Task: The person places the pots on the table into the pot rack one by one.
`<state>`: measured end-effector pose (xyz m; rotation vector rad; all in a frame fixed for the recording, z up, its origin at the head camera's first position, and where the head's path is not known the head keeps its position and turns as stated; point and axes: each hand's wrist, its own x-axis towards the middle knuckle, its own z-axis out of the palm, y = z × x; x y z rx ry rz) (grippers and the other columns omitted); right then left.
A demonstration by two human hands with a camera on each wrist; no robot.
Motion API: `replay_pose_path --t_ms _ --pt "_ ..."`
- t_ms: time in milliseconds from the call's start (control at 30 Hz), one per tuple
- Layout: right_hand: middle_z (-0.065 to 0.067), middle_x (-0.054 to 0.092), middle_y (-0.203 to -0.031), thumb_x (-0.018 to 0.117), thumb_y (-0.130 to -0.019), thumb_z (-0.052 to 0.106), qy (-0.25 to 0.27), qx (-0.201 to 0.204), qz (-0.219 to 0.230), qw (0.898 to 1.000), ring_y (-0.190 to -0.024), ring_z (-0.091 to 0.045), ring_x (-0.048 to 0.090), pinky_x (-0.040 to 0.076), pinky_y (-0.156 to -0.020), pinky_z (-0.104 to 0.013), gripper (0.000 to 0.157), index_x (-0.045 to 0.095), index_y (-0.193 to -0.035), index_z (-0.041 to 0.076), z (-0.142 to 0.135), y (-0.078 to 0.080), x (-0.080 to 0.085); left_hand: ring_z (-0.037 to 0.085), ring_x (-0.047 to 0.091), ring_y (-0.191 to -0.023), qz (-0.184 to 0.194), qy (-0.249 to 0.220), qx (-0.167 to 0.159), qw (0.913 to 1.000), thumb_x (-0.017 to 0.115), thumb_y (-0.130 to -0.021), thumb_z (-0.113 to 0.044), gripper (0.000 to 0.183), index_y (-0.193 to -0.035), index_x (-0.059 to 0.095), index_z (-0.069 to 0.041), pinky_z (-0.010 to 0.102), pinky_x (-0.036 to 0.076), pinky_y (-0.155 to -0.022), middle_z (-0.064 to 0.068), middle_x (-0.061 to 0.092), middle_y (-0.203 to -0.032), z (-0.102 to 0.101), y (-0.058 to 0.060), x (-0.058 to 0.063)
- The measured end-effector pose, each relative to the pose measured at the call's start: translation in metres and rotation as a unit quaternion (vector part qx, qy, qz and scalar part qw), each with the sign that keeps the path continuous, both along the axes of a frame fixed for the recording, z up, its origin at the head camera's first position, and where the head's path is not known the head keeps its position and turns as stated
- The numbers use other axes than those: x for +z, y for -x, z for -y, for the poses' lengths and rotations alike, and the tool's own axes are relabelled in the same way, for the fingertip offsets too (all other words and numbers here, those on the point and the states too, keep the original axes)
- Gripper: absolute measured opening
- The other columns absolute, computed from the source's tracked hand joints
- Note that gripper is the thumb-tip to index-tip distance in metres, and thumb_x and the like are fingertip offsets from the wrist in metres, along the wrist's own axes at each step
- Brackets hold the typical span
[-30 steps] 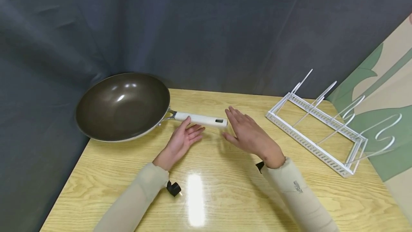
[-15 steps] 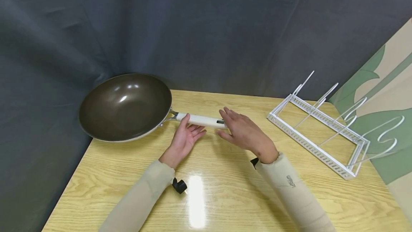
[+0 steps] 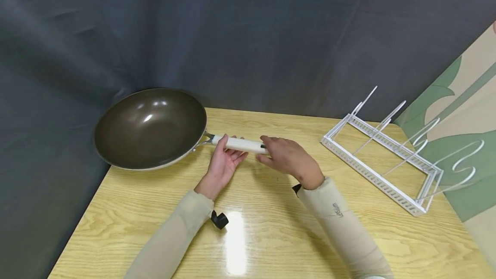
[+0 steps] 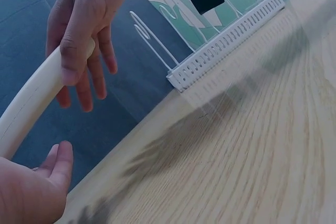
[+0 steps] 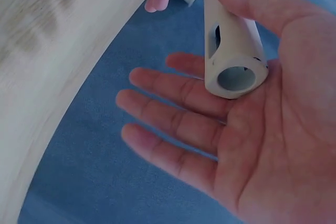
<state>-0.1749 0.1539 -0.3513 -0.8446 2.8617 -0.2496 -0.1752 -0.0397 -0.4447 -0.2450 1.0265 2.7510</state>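
A large deep frying pan (image 3: 151,130), dark brown inside, sits at the back left of the table, tilted. Its white handle (image 3: 244,144) points right, toward the middle. The left hand (image 3: 222,167) lies palm up at the handle, thumb across it and loosely extended fingers beneath, with some fingertips showing beyond. At the handle's end is the right hand (image 3: 288,158). In the right wrist view, its thumb lies along the handle near the slot, and its straight fingers (image 5: 173,116) spread past the hollow handle end (image 5: 236,78).
At the right stands a white metal rack (image 3: 381,162) with a slotted frame and several upright wire dividers. Dark cloth (image 3: 252,42) hangs behind the wooden table (image 3: 271,236). A patterned green and beige surface (image 3: 469,171) borders the right side.
The right hand has moved left onto the handle's end. The left hand has shifted slightly right and up, its fingers now reaching under the handle. The pan has stayed nearly in place.
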Motion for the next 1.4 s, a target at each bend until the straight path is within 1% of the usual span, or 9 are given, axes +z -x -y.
replay_pose_path --t_ms 100,200,300,600,700,800,1033,1233,1400 --pt "-0.004 0.060 -0.085 0.066 -0.101 0.034 -0.013 -0.004 -0.017 1.000 -0.070 -0.021 0.055 0.048 -0.067 -0.040 0.039 0.059 -0.121 0.001 0.002 0.001 -0.001 0.023 0.066 -0.107 0.000 -0.001 -0.001 1.0000 0.044 -0.109 -0.040 0.058 -0.148 0.033 0.001 0.044 0.047 -0.107 0.018 0.054 -0.135 0.000 0.001 0.000" --pt "-0.003 0.055 -0.076 0.067 -0.101 0.032 -0.017 -0.010 -0.017 1.000 -0.065 -0.021 0.051 0.045 -0.062 -0.038 0.028 0.058 -0.104 0.005 0.005 0.002 0.000 0.024 0.065 -0.111 0.000 -0.003 -0.002 1.0000 0.044 -0.109 -0.038 0.059 -0.150 0.032 0.002 0.041 0.048 -0.105 0.023 0.049 -0.144 0.000 0.002 0.000" --pt "-0.003 0.054 -0.075 0.068 -0.100 0.031 -0.019 -0.015 -0.007 1.000 -0.064 -0.020 0.049 0.043 -0.060 -0.037 0.026 0.058 -0.100 0.006 0.007 0.003 0.000 0.027 0.061 -0.117 0.002 -0.009 -0.002 1.0000 0.043 -0.110 -0.034 0.058 -0.152 0.029 0.002 0.039 0.048 -0.104 0.027 0.042 -0.152 0.001 0.003 0.000" --pt "-0.005 0.059 -0.082 0.068 -0.099 0.031 -0.028 -0.024 0.040 0.999 -0.069 -0.023 0.055 0.048 -0.065 -0.040 0.031 0.061 -0.111 0.003 0.017 0.014 -0.009 0.033 0.057 -0.127 0.012 -0.051 0.001 0.9986 0.044 -0.107 -0.024 0.052 -0.149 0.033 0.004 0.033 0.050 -0.102 0.027 0.044 -0.149 0.001 0.005 -0.003" --pt "-0.007 0.061 -0.089 0.068 -0.099 0.031 -0.020 -0.019 0.050 0.998 -0.075 -0.024 0.057 0.050 -0.071 -0.041 0.040 0.059 -0.123 0.001 0.020 0.017 -0.014 0.037 0.050 -0.135 0.017 -0.083 -0.001 0.9964 0.043 -0.106 -0.022 0.054 -0.151 0.031 0.005 0.034 0.048 -0.104 0.027 0.042 -0.151 0.000 0.004 -0.003" --pt "-0.007 0.061 -0.091 0.069 -0.099 0.030 -0.009 -0.014 0.050 0.999 -0.077 -0.024 0.058 0.050 -0.074 -0.041 0.045 0.057 -0.128 -0.001 0.023 0.018 -0.019 0.039 0.042 -0.142 0.024 -0.115 -0.001 0.9931 0.042 -0.106 -0.021 0.054 -0.151 0.031 0.007 0.035 0.046 -0.106 0.026 0.040 -0.152 -0.002 0.003 -0.002" --pt "-0.004 0.059 -0.079 0.070 -0.097 0.028 0.003 -0.010 0.039 0.999 -0.066 -0.021 0.056 0.048 -0.063 -0.037 0.027 0.062 -0.107 0.003 0.023 0.019 -0.026 0.035 0.042 -0.143 0.024 -0.162 0.013 0.9865 0.040 -0.105 -0.018 0.050 -0.149 0.034 0.006 0.034 0.045 -0.107 0.022 0.045 -0.149 -0.004 0.006 -0.004" --pt "-0.002 0.058 -0.077 0.070 -0.097 0.029 0.011 -0.005 0.034 0.999 -0.066 -0.021 0.056 0.047 -0.061 -0.037 0.026 0.062 -0.105 0.006 0.021 0.016 -0.030 0.033 0.052 -0.134 0.021 -0.221 0.042 0.9742 0.038 -0.106 -0.018 0.044 -0.145 0.038 0.004 0.037 0.044 -0.109 0.020 0.056 -0.139 -0.006 0.008 -0.009" --pt "-0.002 0.059 -0.078 0.071 -0.097 0.030 0.011 -0.007 0.038 0.999 -0.065 -0.020 0.056 0.048 -0.061 -0.037 0.027 0.063 -0.104 0.005 0.021 0.014 -0.034 0.032 0.058 -0.128 0.019 -0.227 0.049 0.9724 0.038 -0.106 -0.018 0.039 -0.137 0.044 0.004 0.039 0.043 -0.110 0.021 0.062 -0.132 -0.007 0.009 -0.012"
